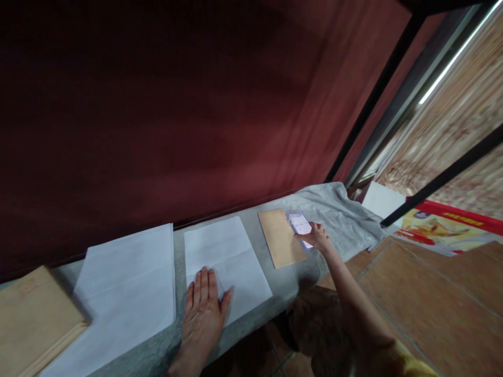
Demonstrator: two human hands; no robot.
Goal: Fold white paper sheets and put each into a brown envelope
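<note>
My left hand (203, 311) lies flat, fingers stretched out, on the lower part of a white sheet of paper (220, 243) with a faint crease across it. My right hand (319, 238) spans a smartphone (302, 224) with a lit screen, the thumb across its lower part and the fingers along its right edge. The phone rests on the grey cloth-covered table beside a brown envelope (277, 241). Further left is a stack of creased white paper (129, 283). A pile of brown envelopes (35, 319) overlaps that stack's left side.
A grey cloth (326, 201) covers the narrow table and bunches at its right end. A dark red curtain (196, 131) hangs behind. Black metal bars (377, 94) slant at the right. A printed poster (440, 225) and a white box (381, 201) are near the tiled floor (432, 283).
</note>
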